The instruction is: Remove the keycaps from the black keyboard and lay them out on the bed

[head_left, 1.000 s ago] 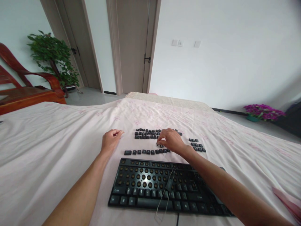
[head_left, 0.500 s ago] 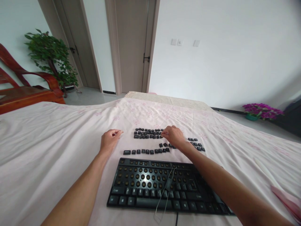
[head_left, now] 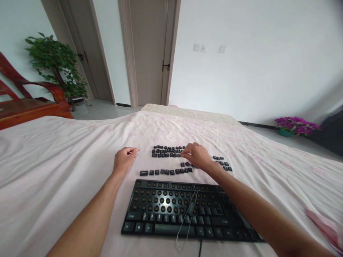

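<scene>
A black keyboard [head_left: 166, 230] lies on the cloth in front of me; many upper key positions are bare, while lower rows still carry keys. Across it rests a wire keycap puller [head_left: 191, 207]. Beyond it, loose black keycaps stand in rows, including a wide keycap [head_left: 144, 173] at the near row's left end. My right hand [head_left: 197, 154] is bent over the far rows, thumb and forefinger closed at a small keycap [head_left: 179, 155]; the palm hides other caps. My left hand [head_left: 125, 157] rests on the cloth left of the rows, fingers curled together, with nothing visible in them.
A pale floral cloth [head_left: 88, 153] with folds covers the surface. More keycaps [head_left: 222, 163] lie right of my right wrist. A cable [head_left: 200, 248] leaves the keyboard's near edge. Pink fabric [head_left: 324, 225] lies at right. A wooden chair [head_left: 53, 89] stands at far left.
My right hand has shifted slightly left along the far keycap row. My left hand stays in place, and the whole view has drifted a little.
</scene>
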A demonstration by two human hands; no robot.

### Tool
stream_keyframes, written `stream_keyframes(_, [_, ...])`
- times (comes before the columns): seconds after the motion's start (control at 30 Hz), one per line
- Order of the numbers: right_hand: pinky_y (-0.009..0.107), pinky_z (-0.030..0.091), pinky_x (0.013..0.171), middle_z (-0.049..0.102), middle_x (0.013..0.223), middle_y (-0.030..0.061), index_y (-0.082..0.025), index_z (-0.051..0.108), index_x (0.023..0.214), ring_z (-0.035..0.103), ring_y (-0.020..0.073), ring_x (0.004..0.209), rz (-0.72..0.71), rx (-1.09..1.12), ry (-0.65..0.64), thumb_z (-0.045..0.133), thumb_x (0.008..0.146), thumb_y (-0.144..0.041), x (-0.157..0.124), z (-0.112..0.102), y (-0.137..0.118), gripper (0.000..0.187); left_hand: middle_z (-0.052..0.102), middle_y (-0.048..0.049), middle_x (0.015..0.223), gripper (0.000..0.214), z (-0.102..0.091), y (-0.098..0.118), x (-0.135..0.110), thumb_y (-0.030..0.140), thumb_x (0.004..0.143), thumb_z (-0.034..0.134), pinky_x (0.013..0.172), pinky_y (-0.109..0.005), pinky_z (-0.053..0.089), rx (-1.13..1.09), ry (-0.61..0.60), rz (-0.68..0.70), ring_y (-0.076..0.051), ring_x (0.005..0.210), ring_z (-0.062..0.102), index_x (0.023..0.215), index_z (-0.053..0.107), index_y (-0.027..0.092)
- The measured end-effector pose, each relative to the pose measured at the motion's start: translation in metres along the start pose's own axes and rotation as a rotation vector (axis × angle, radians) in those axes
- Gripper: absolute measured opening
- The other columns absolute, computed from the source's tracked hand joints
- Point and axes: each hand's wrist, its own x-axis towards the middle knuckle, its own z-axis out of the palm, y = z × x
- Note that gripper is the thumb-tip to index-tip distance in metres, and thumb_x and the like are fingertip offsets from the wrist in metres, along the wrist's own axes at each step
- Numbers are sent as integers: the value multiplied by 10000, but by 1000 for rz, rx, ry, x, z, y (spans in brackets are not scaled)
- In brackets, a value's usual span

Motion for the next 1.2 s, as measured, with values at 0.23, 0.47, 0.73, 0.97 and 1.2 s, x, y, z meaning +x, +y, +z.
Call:
stream_keyframes(0.23, [329,395,807,683,941,19,-301,772,783,542,210,902,-110,-47,-121,729,756,-300,-9,-2,-11,51,744,-47,856,358,-2,5,-1,509,726,605,731,-292,459,27,-2,-4,-215,727,675,822,736,190])
stream_keyframes(0.47, [293,408,783,688,930,10,-279,758,772,553,200,923,-15,8,-50,688,788,-286,-4,-2,1,72,743,-47,862,364,0,1,-1,519,722,608,717,-287,462,8,6,-9,-211,721,673,820,733,191])
stream_keyframes(0.73, [279,408,744,705,906,5,-283,760,812,557,204,925,172,-14,14,651,814,-300,3,6,27,110,741,-58,841,381,0,0,0,520,724,603,691,-280,461,11,3,-8,-214,722,673,847,737,186])
stream_keyframes(0.97, [282,415,759,703,890,19,-284,757,842,563,209,938,180,-18,-15,659,816,-333,4,15,29,113,739,-53,810,392,0,4,-2,530,719,599,691,-284,460,18,6,-19,-213,703,671,831,735,180])
stream_keyframes(1.2, [282,417,756,713,859,35,-292,765,847,572,229,977,192,-29,-37,633,835,-336,6,15,28,140,741,-46,816,371,0,5,-2,513,715,612,680,-279,461,-6,14,-24,-209,693,671,828,739,183])
